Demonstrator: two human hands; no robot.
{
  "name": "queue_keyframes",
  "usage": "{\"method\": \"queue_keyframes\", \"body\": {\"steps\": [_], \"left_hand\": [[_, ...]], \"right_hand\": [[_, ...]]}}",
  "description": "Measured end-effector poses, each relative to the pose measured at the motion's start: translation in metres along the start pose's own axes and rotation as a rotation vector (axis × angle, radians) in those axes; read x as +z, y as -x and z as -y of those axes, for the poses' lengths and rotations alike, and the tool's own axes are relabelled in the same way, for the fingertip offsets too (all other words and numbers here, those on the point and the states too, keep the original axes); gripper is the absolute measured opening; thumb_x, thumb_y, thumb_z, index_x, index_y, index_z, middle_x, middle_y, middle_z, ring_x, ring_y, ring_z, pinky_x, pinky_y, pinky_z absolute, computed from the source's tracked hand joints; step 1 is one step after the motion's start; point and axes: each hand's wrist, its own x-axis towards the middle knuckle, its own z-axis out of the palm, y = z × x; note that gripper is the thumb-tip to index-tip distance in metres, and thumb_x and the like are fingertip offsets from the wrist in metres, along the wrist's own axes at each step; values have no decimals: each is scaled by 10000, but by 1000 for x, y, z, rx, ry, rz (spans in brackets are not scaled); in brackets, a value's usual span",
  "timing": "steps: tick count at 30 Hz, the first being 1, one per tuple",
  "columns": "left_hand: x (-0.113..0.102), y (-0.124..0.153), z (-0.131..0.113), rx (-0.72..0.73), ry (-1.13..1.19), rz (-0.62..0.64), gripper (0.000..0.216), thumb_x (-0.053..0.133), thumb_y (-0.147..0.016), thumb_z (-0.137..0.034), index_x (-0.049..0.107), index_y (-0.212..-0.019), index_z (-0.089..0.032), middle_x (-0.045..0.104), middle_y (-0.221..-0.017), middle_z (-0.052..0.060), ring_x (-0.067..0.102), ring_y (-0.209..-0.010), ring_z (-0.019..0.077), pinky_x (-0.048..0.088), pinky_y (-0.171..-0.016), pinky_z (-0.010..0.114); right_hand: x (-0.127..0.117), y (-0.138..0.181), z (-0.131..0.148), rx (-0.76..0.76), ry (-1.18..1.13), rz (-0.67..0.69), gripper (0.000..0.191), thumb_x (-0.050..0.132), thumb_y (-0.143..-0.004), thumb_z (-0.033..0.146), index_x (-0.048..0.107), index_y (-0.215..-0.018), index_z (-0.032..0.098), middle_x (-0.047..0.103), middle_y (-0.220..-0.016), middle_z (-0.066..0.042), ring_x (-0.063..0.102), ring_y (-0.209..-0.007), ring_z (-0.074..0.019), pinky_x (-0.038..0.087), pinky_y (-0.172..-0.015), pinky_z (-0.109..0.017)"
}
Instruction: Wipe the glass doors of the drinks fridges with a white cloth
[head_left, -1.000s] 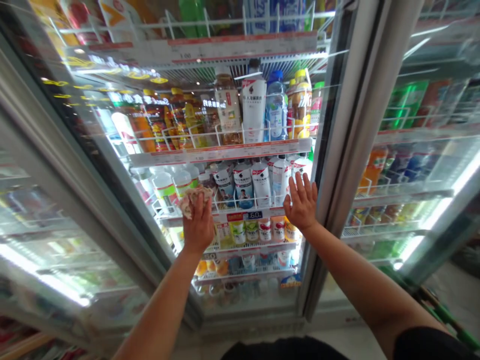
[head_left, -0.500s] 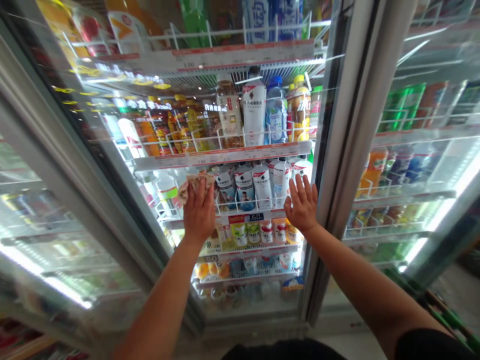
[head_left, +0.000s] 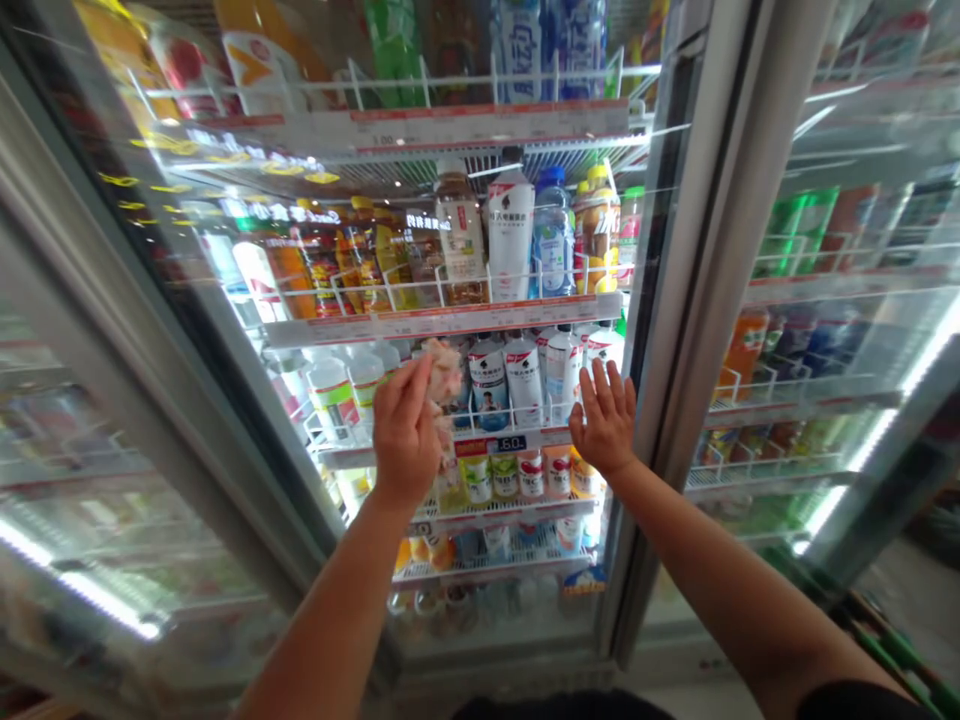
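My left hand (head_left: 409, 430) is closed around a crumpled pinkish cloth (head_left: 444, 375), which sticks out on the right of the fingers and hangs down a little below them. Both are in front of the glass door (head_left: 517, 625) of a lit drinks fridge; whether the cloth touches the glass I cannot tell. On the right side of the same door, near the metal frame (head_left: 675, 330), my right hand (head_left: 606, 418) has its fingers stretched out and appears to lie flat on the glass, holding nothing. White-labelled bottles (head_left: 523, 380) stand on the shelf behind the glass between my hands.
Behind the glass, several wire shelves carry bottles, such as a blue-capped bottle (head_left: 553, 235), and small cups (head_left: 531, 472). Price strips (head_left: 450, 325) run along the shelf edges. More glass-fronted fridge sections stand on both sides, with orange bottles (head_left: 745, 350) at the right.
My left hand has turned onto its side and shifted slightly right, and the cloth now bunches out to its right instead of lying flat under the fingers. My right hand stays in nearly the same place.
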Motion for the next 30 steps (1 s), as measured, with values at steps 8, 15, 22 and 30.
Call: {"method": "queue_keyframes", "body": {"steps": [8, 15, 22, 30], "left_hand": [[29, 37, 26, 151, -244, 188, 632, 517, -984, -360, 323, -1572, -232, 215, -1667, 112, 81, -1565, 306, 126, -1274, 534], [22, 5, 33, 77, -306, 46, 617, 443, -1000, -205, 270, -1592, -218, 159, -1671, 121, 30, -1566, 291, 92, -1278, 553], [58, 45, -7, 249, -100, 103, 755, 358, -959, -25, 67, -1621, -242, 291, -1628, 120, 146, -1550, 233, 253, -1262, 490], [59, 47, -3, 344, -44, 146, 733, 422, -1007, -148, 24, -1618, -226, 340, -1606, 163, 340, -1493, 208, 468, -1135, 407]], "right_hand": [[0, 0, 1, 4, -10, -3, 736, 504, -929, 193, 221, -1608, 180, 402, -1597, -127, 246, -1547, -255, 202, -1268, -472], [0, 0, 1, -3, 7, -13, 731, 511, -926, 198, 237, -1603, 165, 431, -1578, -138, 241, -1549, -250, 202, -1267, -462], [-1, 1, 1, 23, -20, 5, 754, 502, -932, 187, 184, -1616, 201, 372, -1613, -126, 248, -1546, -263, 201, -1268, -490], [-11, -29, 47, -469, -290, 187, 560, 453, -994, 263, 366, -1544, 331, 416, -1595, 39, 272, -1536, -144, 216, -1294, -386]]}}
